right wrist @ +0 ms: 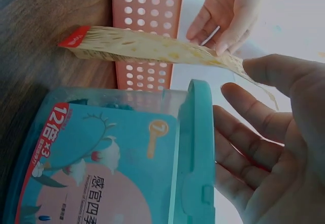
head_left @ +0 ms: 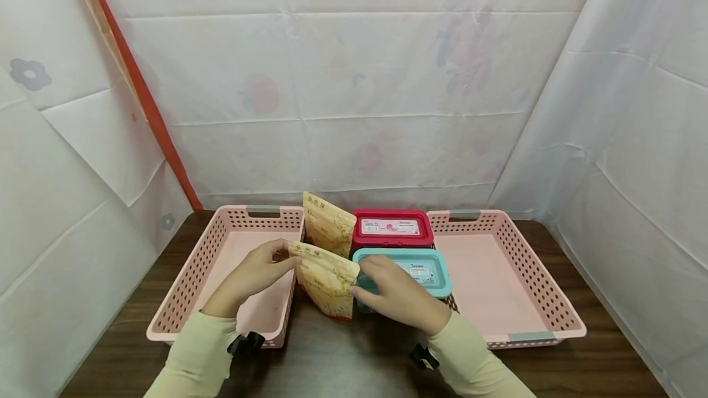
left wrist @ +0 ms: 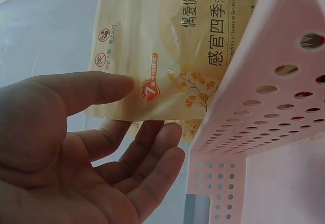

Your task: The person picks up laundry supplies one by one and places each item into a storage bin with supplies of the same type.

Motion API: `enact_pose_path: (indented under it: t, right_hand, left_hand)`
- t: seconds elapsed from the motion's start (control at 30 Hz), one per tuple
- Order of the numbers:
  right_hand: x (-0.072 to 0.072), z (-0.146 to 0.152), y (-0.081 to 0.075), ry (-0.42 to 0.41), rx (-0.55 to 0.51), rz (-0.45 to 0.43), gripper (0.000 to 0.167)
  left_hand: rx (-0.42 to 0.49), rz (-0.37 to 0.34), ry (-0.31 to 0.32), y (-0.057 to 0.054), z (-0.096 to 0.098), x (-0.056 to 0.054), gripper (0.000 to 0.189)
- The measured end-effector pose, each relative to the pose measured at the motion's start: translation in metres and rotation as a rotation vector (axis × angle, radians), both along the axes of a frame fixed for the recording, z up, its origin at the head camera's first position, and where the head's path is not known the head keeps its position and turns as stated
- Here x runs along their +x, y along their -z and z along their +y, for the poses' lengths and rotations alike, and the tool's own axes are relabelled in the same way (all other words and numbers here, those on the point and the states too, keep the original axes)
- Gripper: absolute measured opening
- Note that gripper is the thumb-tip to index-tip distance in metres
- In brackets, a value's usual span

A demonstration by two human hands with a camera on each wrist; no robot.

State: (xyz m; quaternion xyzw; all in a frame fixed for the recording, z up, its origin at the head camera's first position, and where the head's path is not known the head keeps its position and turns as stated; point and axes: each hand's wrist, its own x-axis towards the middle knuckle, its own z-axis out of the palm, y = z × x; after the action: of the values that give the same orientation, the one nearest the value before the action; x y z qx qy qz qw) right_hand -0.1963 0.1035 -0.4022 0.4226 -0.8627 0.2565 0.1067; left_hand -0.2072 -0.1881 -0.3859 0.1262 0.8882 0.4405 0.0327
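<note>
Left grip (head_left: 253, 275) pinches front pouch (head_left: 326, 281) at its 10 o'clock, right grip (head_left: 399, 295) at 3 — can't tell if holding — so one-sided pinch could tip it onto teal tub (head_left: 428, 272).

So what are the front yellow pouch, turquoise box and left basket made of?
Front yellow pouch: probably plastic film, softly shiny; its thin body curves.
Turquoise box: seemingly smooth, hard plastic; its wall is partly see-through.
Left basket: likely moulded matte plastic, judging by its neat rows of holes.
</note>
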Motion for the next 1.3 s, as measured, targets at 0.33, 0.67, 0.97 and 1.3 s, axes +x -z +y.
enact_pose_path:
  t: [0.33,0.67,0.97,1.3]
  right_hand:
    - [0.0005,-0.0037,0.001,0.011,0.013,0.023,0.026]
    - [0.0009,-0.0052,0.0016,0.023,0.017,0.031,0.02]
    - [0.0022,-0.0055,-0.0001,0.017,0.017,0.025,0.022]
    - [0.0047,-0.0067,-0.0049,0.01,-0.004,0.043,0.023]
  left_hand:
    - [-0.037,0.03,-0.004,-0.003,0.0001,0.0013,0.014]
    - [-0.037,0.024,-0.011,-0.0015,-0.0009,0.0012,0.014]
    - [-0.043,0.037,0.002,-0.001,-0.0016,-0.0002,0.015]
    - [-0.031,0.056,-0.005,-0.0055,-0.0021,-0.0004,0.015]
